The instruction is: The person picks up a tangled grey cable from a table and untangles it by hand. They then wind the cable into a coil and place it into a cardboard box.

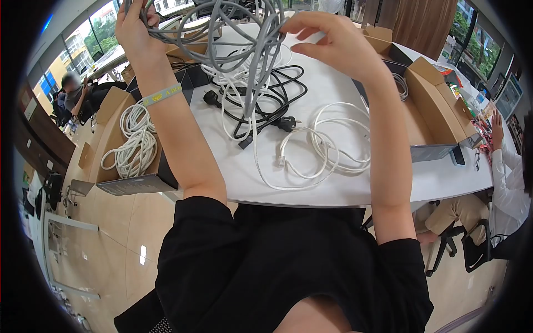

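Observation:
My left hand (136, 33), with a printed band on its wrist, is closed around a tangled grey cable (252, 41) held up above the table. The cable's loops hang down in front of my right hand (327, 41). That hand has its thumb and fingers apart, with the fingertips at the edge of the loops; whether they touch is hard to tell. Beneath the grey loops lie black power cords (283, 91) with plugs, mixed with white cable. Nearer to me, a loosely coiled white network cable (322, 147) rests on the white table (250, 180).
At left, an open cardboard box (114, 133) holds coiled white cables (133, 141). Another open box (430, 108) stands at right with a grey coil (400, 86) near it. A phone (457, 156) lies by the right edge. One person (508, 172) sits at right, another (75, 91) far left.

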`<state>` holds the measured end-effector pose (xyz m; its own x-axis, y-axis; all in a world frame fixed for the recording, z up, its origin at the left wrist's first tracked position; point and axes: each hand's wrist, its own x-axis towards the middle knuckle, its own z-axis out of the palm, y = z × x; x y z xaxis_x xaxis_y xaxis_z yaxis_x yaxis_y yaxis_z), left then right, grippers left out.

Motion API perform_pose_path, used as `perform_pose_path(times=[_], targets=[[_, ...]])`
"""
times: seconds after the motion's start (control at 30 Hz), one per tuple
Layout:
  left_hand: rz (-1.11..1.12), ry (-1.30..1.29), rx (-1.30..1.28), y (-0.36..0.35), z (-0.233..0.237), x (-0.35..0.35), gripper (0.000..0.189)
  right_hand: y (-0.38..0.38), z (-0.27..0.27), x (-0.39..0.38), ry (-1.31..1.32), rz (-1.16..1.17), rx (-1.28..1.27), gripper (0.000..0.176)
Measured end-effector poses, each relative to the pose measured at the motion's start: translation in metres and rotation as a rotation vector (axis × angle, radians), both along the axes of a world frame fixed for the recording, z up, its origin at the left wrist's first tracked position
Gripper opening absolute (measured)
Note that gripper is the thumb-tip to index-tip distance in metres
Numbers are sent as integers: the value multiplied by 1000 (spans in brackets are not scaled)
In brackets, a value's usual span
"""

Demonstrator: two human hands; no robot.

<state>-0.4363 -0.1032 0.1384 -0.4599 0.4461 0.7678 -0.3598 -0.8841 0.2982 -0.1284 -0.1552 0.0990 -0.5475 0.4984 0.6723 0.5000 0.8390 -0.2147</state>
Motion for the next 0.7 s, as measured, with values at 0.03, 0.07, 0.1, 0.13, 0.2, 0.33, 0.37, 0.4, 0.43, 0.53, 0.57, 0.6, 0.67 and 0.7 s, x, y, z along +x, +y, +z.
perform_pose_path(times=[0.03,0.07,0.1,0.13,0.2,0.33,0.37,0.4,0.43,0.53,0.57,0.6,0.67,0.7], targets=[[-91,2,19,6,-1,-6,13,0,-1,-3,14,-6,68,26],[-182,4,38,11,-2,-11,12,2,-3,-7,14,-6,67,26],[-182,4,38,17,-3,-16,12,3,-6,-11,60,16,109,22],[-230,7,47,22,-4,-20,12,4,-7,-13,106,37,151,20],[-278,8,56,25,-6,-21,13,5,-8,-10,115,23,246,19],[-242,-81,-69,28,-7,-17,14,4,-1,1,153,-30,343,23],[-262,-45,-87,32,-8,-19,14,16,-2,5,194,13,489,27],[-262,-46,-87,29,-8,-18,14,17,2,10,193,13,488,27],[-215,-36,-99,28,-7,-15,14,18,7,16,203,48,451,17],[-62,23,-93,26,-8,-11,15,3,16,31,292,71,348,14],[44,71,-76,26,-9,-10,16,8,18,46,459,131,92,16],[45,69,-76,25,-10,-8,16,7,21,51,619,189,-168,18],[139,131,-84,26,-11,-2,23,4,22,58,649,185,-110,19],[197,94,-85,22,-10,9,31,2,23,60,680,180,-52,20]])
